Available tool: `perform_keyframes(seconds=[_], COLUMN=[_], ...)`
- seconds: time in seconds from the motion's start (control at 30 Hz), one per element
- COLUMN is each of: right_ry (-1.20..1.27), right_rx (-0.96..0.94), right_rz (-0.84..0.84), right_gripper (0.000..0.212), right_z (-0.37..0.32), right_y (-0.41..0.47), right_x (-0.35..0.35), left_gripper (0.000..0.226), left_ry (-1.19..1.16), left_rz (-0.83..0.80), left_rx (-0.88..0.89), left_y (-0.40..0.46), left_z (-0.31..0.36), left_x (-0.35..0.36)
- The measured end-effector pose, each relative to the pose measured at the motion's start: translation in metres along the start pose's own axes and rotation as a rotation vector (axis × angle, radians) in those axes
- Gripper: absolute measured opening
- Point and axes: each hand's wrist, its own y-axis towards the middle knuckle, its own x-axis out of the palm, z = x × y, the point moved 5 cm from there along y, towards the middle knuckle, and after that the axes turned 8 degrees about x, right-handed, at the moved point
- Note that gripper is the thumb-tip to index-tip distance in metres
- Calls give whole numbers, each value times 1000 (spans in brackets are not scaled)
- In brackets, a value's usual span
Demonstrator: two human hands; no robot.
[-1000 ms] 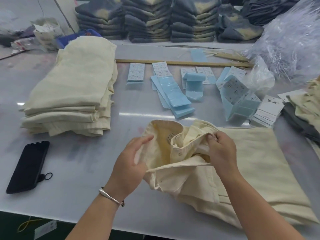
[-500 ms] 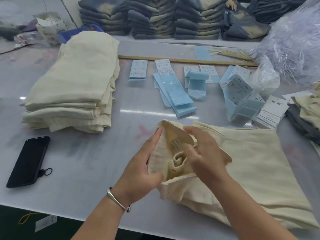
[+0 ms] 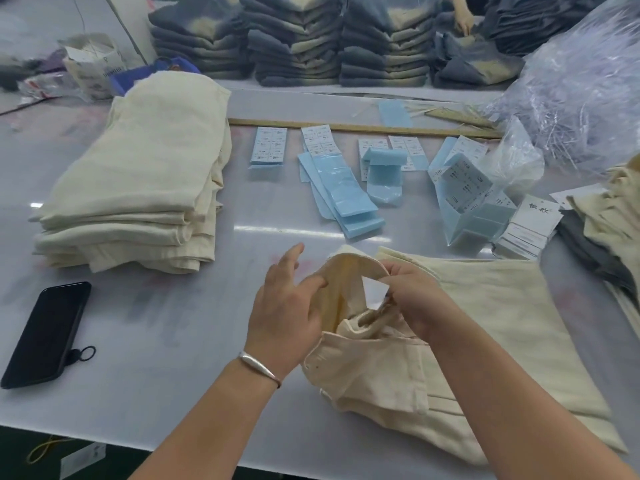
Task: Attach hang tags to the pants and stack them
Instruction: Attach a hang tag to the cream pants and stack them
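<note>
A pair of cream pants [image 3: 485, 341] lies on the table in front of me, its waistband turned open toward the left. My left hand [image 3: 287, 306] holds the inner waistband with thumb against the yellowish lining, fingers partly spread. My right hand [image 3: 412, 299] pinches a small white label [image 3: 374, 292] inside the waist. White hang tags [image 3: 530, 226] sit in a stack at the right. A pile of folded cream pants [image 3: 138, 181] stands at the left.
Blue sticker sheets [image 3: 343, 192] and label strips [image 3: 270, 147] lie mid-table before a wooden ruler [image 3: 363, 128]. A black phone [image 3: 45, 334] rests near the front left edge. Dark folded garments [image 3: 294, 39] line the back, a clear plastic bag heap [image 3: 581, 84] right, more cream cloth [image 3: 609, 216] far right.
My hands turned the waistband further open, exposing the white label. My right hand shifted from covering the fly area to pinching that label; the left fingers spread.
</note>
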Motion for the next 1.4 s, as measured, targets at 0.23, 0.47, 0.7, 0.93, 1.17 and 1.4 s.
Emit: perform_keyframes(seconds=[0.23, 0.47, 0.7, 0.93, 1.17, 1.4], right_ry=[148, 123, -44, -68, -73, -128], right_rx=[-34, -332, -571, -631, -641, -672], right_rz=[-89, 48, 177, 319, 245, 211], right_gripper=[19, 48, 43, 33, 27, 39], right_z=[3, 9, 0, -2, -12, -24], right_y=[0, -10, -22, -18, -21, -28], right_x=[-5, -7, -3, -4, 3, 12], left_gripper=[33, 45, 32, 17, 27, 35], left_ry=[-105, -113, -329, -1112, -1382, -1415], left_rz=[145, 317, 255, 149, 13, 16], left_rx=[271, 156, 45, -432, -368, -321], left_y=[7, 3, 5, -12, -24, -28], left_z=[14, 38, 33, -3, -4, 1], left_x=[-7, -6, 1, 9, 7, 2])
